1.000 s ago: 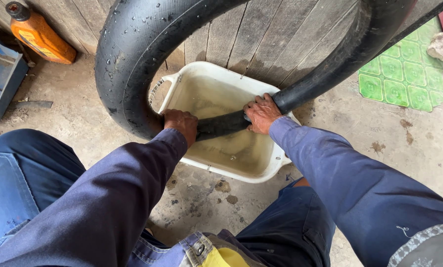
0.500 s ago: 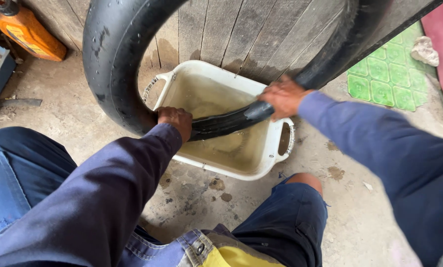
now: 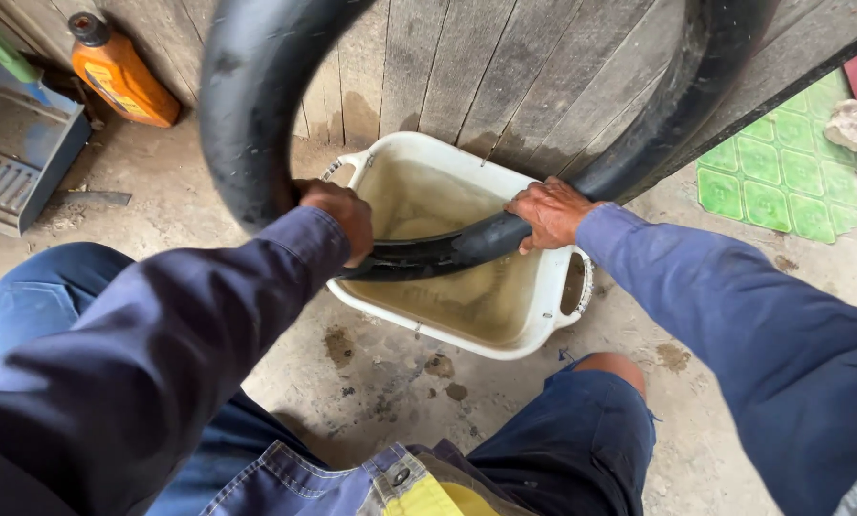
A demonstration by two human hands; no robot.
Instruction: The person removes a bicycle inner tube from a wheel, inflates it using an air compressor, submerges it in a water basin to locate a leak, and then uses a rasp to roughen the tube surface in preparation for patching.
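Left grip (image 3: 344, 215) | right grip (image 3: 550, 212) | both clasp inner tube (image 3: 447, 253) | probably wet, tub (image 3: 466, 334)

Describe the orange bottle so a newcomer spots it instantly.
Start at the wooden wall behind the white tub. Follow its base left, past the black tube, to the top corner. The bottle leans there beside a blue tray: only orange thing, black cap.

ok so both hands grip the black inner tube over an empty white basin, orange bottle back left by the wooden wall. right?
Not quite: the white basin isn't empty. The head view shows it filled with murky water. The rest holds: the left hand and right hand both grip the black inner tube over it, and the orange bottle stands back left by the wooden wall.
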